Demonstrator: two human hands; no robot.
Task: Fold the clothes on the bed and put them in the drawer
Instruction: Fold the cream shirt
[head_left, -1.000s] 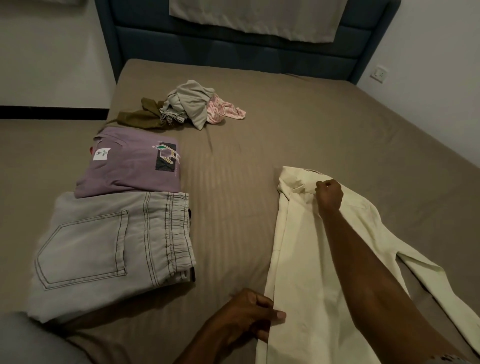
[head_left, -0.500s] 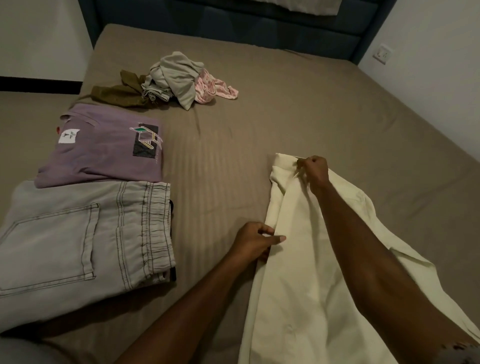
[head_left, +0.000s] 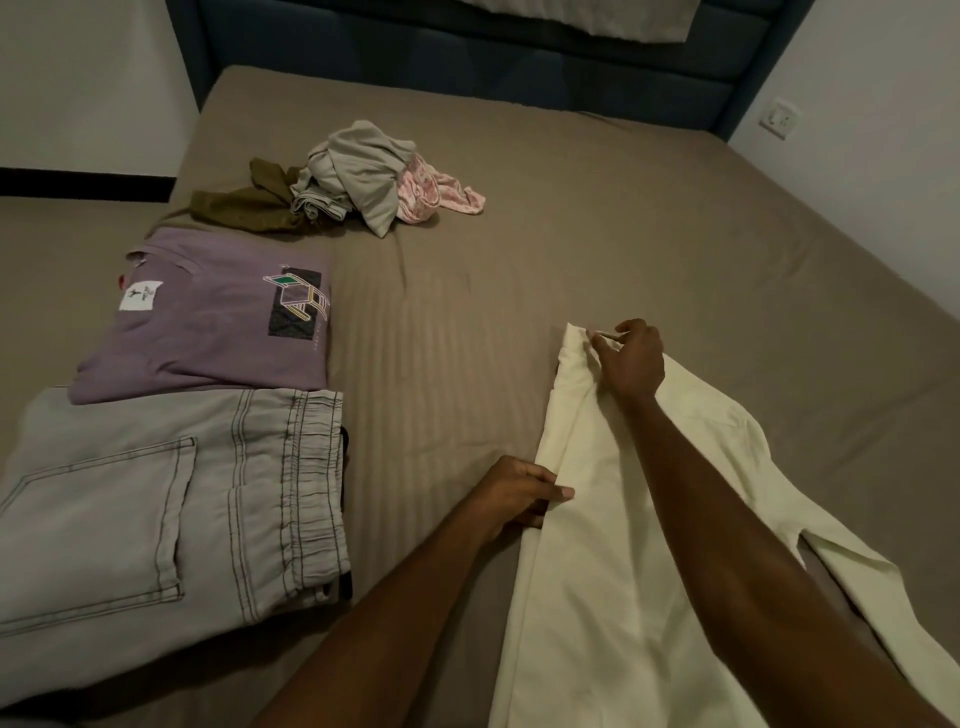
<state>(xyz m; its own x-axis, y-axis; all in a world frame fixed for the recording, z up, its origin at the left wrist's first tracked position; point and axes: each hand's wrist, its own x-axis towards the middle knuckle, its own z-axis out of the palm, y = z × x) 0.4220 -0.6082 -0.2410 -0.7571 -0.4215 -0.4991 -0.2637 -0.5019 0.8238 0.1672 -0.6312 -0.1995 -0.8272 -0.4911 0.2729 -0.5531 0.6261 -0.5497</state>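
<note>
A cream shirt (head_left: 597, 582) lies lengthwise on the brown bed (head_left: 649, 234), one sleeve trailing off to the lower right. My right hand (head_left: 631, 358) pinches the shirt's collar end at its far tip. My left hand (head_left: 519, 496) grips the shirt's folded left edge about midway along. On the left lie a folded purple T-shirt (head_left: 208, 322) and folded grey jeans (head_left: 156, 514), side by side. A loose heap with a grey garment (head_left: 358, 171), an olive one (head_left: 249, 205) and a pink one (head_left: 436, 192) sits farther back.
A dark blue padded headboard (head_left: 467, 57) closes the far end of the bed. A white wall with a socket (head_left: 779, 119) runs along the right. No drawer is in view.
My left hand slid up the shirt's left edge, away from me. My right hand stayed pinching the collar end. The camera view shifted slightly.
</note>
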